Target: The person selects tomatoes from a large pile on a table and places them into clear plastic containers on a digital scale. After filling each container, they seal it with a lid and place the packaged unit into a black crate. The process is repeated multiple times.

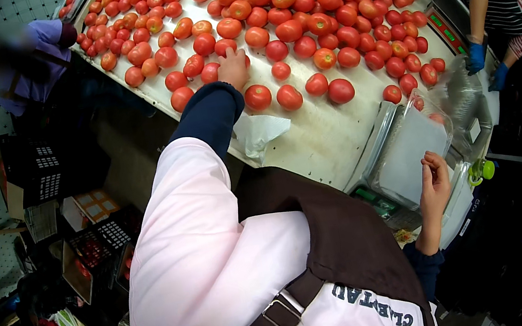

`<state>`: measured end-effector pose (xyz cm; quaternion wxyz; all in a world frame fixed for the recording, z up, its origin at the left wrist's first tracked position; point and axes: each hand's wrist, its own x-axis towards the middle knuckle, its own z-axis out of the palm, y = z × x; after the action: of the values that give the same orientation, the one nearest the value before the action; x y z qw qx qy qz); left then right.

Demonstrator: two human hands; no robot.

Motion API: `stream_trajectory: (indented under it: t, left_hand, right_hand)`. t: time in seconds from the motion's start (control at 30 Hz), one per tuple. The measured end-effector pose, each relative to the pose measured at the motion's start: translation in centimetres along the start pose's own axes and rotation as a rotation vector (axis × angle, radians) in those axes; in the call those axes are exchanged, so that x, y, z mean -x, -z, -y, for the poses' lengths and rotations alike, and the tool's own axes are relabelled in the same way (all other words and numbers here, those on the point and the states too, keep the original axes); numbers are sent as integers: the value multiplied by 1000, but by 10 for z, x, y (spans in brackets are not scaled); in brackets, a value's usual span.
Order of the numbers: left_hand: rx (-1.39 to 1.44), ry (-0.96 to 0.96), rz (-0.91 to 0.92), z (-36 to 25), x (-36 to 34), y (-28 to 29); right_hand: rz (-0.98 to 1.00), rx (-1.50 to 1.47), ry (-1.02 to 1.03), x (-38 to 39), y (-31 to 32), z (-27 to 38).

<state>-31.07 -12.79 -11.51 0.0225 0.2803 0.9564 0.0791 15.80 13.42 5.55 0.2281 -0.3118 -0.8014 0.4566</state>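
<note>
Many red and orange tomatoes (pixel 288 30) are spread over a pale tabletop (pixel 332 129). My left hand (pixel 233 70) reaches over the near left part of the spread, its fingers bent around a tomato (pixel 248 61) that shows only as a red edge beside them. More tomatoes lie close around that hand. On the right, my right hand (pixel 437 186) is raised, loosely curled, with nothing visible in it. Beside it is a clear plastic container (pixel 407 158) with a white liner, standing on a scale partly hidden below.
A crumpled clear plastic bag (pixel 261 133) lies at the table's near edge. Clear lids (pixel 463 101) are stacked at right. A co-worker in blue gloves (pixel 476 57) stands by a lit scale display (pixel 445 29); another person (pixel 37 59) is at far left. Black crates (pixel 100 240) fill the lower left.
</note>
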Motion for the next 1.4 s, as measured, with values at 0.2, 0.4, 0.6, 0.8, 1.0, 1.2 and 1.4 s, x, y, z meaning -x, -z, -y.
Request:
stream_trajectory:
  t: [0.2, 0.4, 0.6, 0.8, 1.0, 1.2, 1.4]
  left_hand:
    - [1220, 360, 208, -16, -8, 36]
    - [1933, 431, 515, -54, 28, 84]
    - [2207, 466, 732, -101, 57, 89]
    - [1916, 500, 889, -162, 106, 97]
    - [1484, -132, 815, -216, 167, 103]
    - [1339, -31, 482, -137, 149, 96]
    - [98, 696, -265, 55, 99, 57]
  right_hand:
    - [-13, 27, -1, 6, 6, 3]
    - [-13, -31, -50, 9, 7, -11]
    - [46, -17, -31, -9, -13, 15]
    - [216, -201, -40, -15, -37, 30]
    - [442, 190, 250, -20, -78, 71]
    - [581, -615, -457, -10, -54, 23]
    - [256, -983, -547, 4, -21, 18]
